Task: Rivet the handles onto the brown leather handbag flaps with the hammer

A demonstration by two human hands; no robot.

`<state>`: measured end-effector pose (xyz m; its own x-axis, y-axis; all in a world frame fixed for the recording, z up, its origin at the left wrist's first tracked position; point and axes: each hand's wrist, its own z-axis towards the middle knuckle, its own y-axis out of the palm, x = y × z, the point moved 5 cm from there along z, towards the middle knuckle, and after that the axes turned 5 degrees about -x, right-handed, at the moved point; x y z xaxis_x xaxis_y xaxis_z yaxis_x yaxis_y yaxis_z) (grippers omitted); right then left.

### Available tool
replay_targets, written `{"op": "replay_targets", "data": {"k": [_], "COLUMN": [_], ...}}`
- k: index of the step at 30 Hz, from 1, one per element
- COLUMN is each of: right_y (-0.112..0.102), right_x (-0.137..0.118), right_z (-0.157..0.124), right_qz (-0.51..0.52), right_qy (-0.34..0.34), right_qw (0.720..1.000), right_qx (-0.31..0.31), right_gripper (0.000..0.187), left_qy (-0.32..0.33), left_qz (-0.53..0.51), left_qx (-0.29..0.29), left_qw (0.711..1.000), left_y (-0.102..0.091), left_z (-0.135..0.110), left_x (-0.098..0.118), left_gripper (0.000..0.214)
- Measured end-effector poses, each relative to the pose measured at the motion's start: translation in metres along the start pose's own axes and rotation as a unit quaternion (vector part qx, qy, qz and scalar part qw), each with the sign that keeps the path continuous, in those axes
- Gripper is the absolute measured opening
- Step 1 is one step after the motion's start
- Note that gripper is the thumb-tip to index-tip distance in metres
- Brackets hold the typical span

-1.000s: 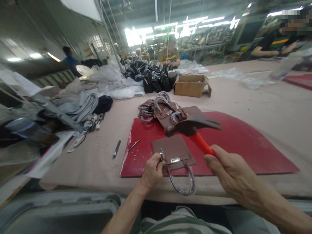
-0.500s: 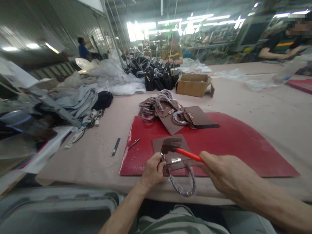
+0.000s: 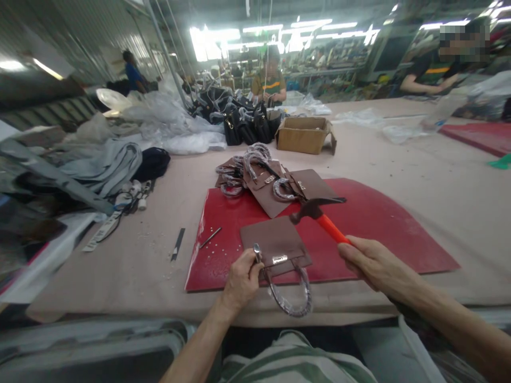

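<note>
My left hand [image 3: 241, 276] is closed around a short metal punch [image 3: 256, 249], which stands upright at the left edge of a brown leather bag panel [image 3: 267, 234]. That panel lies on a red mat [image 3: 359, 229]; it has a silver clasp plate and a plastic-wrapped handle [image 3: 293, 308] that hangs over the table's front edge. The punch's lower tip is hidden by my fingers. My right hand [image 3: 369, 260] grips a hammer [image 3: 333, 229] by its orange handle. The hammer's dark head is raised to the right of the punch, apart from it.
Behind the panel lies a pile of brown bag pieces [image 3: 267, 181] with wrapped handles. A thin metal rod [image 3: 210, 238] is on the mat's left, a cutter blade [image 3: 178, 243] beside it. Farther back are a cardboard box [image 3: 303, 137], black bags [image 3: 247, 127] and a seated person [image 3: 270, 82].
My right hand has lifted the hammer away from the punch's top and moved it to the right. The left hand still holds the punch at the panel. The whole view has shifted slightly.
</note>
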<state>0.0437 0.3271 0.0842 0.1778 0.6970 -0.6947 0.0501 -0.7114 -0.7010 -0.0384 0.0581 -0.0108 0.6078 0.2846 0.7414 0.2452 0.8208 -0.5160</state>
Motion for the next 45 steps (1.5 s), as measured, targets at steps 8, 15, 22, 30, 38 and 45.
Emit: {"op": "replay_targets", "data": {"k": [8,15,22,30,38,45], "right_y": [0.006,0.089,0.102,0.095,0.099,0.108], "right_x": [0.067,0.003,0.01,0.012,0.009,0.001], "right_z": [0.031,0.047,0.055,0.06,0.057,0.049], "right_qz": [-0.314,-0.209,-0.182,-0.175,-0.256,-0.359], "right_qy": [0.0,-0.23,-0.244,-0.271,-0.285,-0.287], "right_qw": [0.935,0.947,0.949,0.946,0.923,0.887], "right_qx": [0.168,0.081,0.08,0.031,0.033,0.035], "right_gripper": [0.023,0.018,0.018,0.02,0.022,0.021], "left_qy": [-0.008,-0.062,-0.269,-0.511,-0.209,-0.01], "left_qz": [-0.003,-0.038,-0.218,0.437,0.444,0.374], "left_qx": [0.015,0.039,0.281,0.002,0.035,-0.13], "left_qw": [1.0,0.997,0.895,0.74,0.871,0.918], "left_y": [-0.002,0.002,-0.077,-0.217,-0.123,0.012], "left_z": [0.0,-0.007,-0.014,-0.037,-0.025,0.005], "left_x": [0.001,-0.004,-0.052,-0.111,-0.047,0.024], "left_gripper": [0.011,0.014,0.036,0.039,0.033,0.006]}}
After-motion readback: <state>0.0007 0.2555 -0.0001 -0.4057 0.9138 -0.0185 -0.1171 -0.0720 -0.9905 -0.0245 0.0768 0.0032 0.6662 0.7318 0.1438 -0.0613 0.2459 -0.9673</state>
